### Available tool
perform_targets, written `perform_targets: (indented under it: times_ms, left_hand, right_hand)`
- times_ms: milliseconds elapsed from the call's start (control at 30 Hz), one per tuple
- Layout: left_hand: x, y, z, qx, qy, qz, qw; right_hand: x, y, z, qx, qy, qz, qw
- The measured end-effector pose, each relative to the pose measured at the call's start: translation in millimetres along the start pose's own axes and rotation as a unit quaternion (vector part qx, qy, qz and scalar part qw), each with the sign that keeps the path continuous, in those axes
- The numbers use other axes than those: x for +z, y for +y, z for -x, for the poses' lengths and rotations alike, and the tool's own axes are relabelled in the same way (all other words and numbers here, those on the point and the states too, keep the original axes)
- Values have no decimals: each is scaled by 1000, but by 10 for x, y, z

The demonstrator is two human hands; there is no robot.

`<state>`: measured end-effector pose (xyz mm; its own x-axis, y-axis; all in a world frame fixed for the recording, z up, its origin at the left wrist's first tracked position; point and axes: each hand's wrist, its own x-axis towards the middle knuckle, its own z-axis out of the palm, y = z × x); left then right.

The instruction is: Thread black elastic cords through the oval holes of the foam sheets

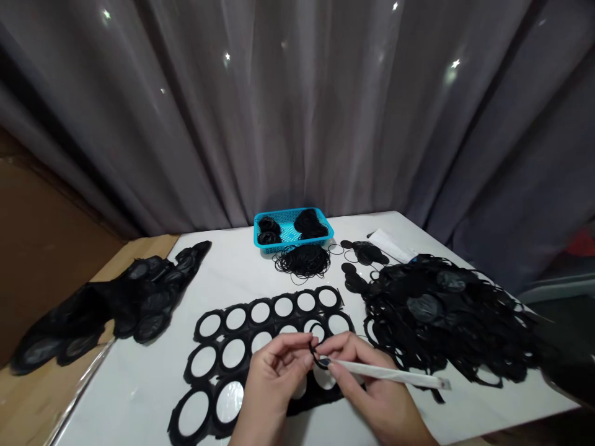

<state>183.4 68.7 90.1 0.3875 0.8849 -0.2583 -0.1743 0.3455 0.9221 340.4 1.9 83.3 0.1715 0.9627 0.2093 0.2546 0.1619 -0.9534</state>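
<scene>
Between finger and thumb, my left hand pinches a thin black ring close in front of me. My right hand is closed on a slim white stick-like tool, whose dark tip meets the lower part of the ring. I cannot make out what kind of tool it is. Beneath both hands lies a black sheet of joined rings, set in rows with round openings that show the white table. My hands cover part of its middle and right side.
A blue basket with black bundles stands at the back. Before it lies a heap of thin black loops; black discs lie nearby. A large black pile covers the right side. Dark ringed material lies left, partly over cardboard.
</scene>
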Motion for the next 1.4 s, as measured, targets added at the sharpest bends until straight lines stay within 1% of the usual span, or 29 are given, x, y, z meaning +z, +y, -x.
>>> perform_targets:
  times_ms: [133,333,433,533,600,733,833,900,933,1033,1133,1200,1300,1400]
  left_hand:
    - [-33,-23,-3,27,-2,-9,1000]
    - [-72,-67,-10,74,-17,-66,995]
    - [-76,-79,4,89,-15,-109,990]
    - [-80,-88,26,107,-14,-149,983]
    - [-82,-89,39,126,-16,-180,975]
    - [-86,-87,46,180,-15,-254,950]
    - [-85,-90,33,192,-14,-285,939]
    - [-83,-90,22,185,-13,-285,941]
    - [-84,-89,17,179,-12,-280,943]
    - [-95,-76,1,146,-6,-239,960]
    - [-117,-54,-21,94,-5,-143,985]
    - [-124,-40,-28,64,-13,-73,995]
    - [-115,-26,-13,36,-22,-4,999]
    - [-97,-29,18,21,-20,29,999]
  right_hand:
    - [36,-29,-2,9,3,16,1000]
    - [90,-42,-17,-26,15,89,996]
    - [130,-17,-20,-80,30,131,988]
    - [173,17,-4,-160,54,168,971]
    - [202,43,13,-203,60,186,960]
    - [272,121,42,-259,55,222,938]
    - [324,187,41,-276,76,238,928]
    - [334,203,24,-269,86,237,930]
    - [327,198,13,-255,88,234,934]
    - [258,140,-20,-173,86,223,955]
    - [169,80,-30,-80,71,196,975]
    - [134,67,-21,-40,59,174,982]
    - [127,80,2,-15,41,153,987]
    - [146,86,18,-10,35,141,989]
